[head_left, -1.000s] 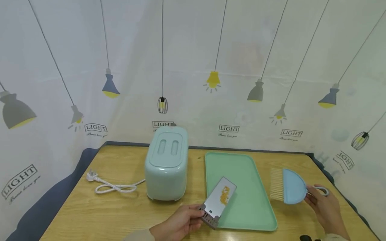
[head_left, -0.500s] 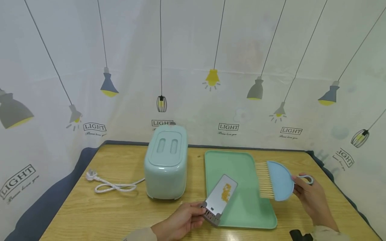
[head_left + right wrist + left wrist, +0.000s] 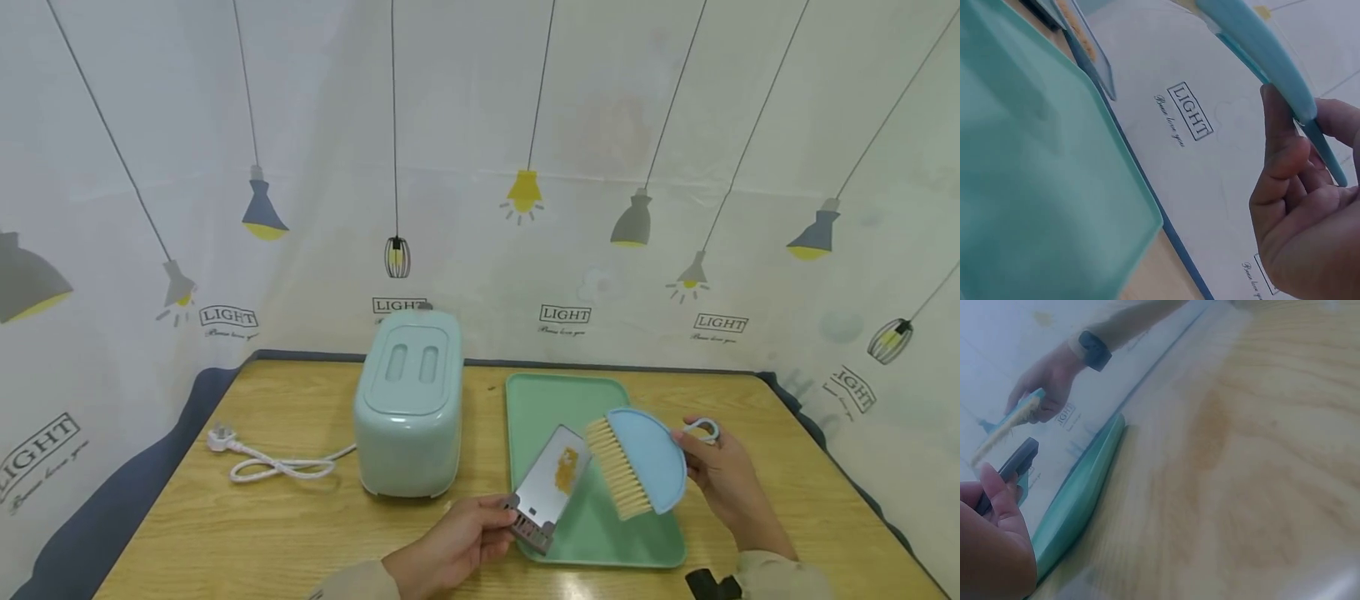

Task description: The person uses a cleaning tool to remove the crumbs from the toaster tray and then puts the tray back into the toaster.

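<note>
My left hand (image 3: 465, 537) pinches the dark slotted end of a silvery crumb tray (image 3: 542, 487), with golden crumbs (image 3: 566, 469) heaped on its far half. Below it lies a green tray (image 3: 558, 396). To the right, my right hand (image 3: 723, 479) grips the neck of a light blue brush (image 3: 651, 454), by its looped handle. The pale bristles (image 3: 617, 471) slant down to the left over the green tray, their upper tips right at the crumb tray's edge. In the right wrist view, thumb and fingers pinch the brush body (image 3: 1272, 56).
A mint toaster (image 3: 408, 442) with a lidded top stands left of the green tray. Its white cord (image 3: 281, 467) and plug lie on the wooden table (image 3: 247, 542) to the left. Behind rises a curtain (image 3: 465, 167) printed with hanging lamps.
My right hand has carried the brush leftward from beside the green tray to over it, tilting the bristles down beside the crumb tray. My left hand keeps its hold, nearly in place.
</note>
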{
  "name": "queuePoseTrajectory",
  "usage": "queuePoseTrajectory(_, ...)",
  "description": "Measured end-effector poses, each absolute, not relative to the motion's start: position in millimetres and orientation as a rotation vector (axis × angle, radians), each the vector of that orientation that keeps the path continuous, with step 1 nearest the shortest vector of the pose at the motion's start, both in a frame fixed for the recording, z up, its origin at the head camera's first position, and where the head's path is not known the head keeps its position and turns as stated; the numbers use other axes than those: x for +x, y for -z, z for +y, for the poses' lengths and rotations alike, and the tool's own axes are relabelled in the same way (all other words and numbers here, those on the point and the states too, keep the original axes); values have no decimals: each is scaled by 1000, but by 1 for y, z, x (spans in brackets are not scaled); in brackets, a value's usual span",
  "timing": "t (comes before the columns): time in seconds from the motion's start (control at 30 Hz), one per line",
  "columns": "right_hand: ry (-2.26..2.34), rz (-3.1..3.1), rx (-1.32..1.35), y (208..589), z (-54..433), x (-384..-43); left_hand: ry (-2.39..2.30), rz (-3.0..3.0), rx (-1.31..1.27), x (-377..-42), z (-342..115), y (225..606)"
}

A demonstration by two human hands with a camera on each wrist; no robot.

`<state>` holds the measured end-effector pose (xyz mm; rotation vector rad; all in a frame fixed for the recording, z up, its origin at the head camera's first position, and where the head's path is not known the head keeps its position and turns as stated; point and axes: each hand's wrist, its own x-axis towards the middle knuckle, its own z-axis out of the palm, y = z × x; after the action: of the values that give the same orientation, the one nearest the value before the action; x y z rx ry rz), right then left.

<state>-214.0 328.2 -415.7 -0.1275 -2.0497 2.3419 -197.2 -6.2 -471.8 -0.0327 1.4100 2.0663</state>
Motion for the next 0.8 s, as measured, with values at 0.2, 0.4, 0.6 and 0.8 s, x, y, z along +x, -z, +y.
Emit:
queuePoseTrajectory(0.2,-2302,-2201,-159,418,311,-218,-2067,1413,-28,-199,-5,471)
queuePoseTrajectory(0.4,-2218,-2355,-191,420,293,-224,-2065,1422,-37,-201,-3,471)
queuePoseTrajectory(0.6,-2135,-2478,-172,421,279,-228,-2072,1392,-7,-201,-1,470)
queuePoseTrajectory(0.8,-2103,-2533,-160,422,273,-231,-2073,1402,10,-203,0,471)
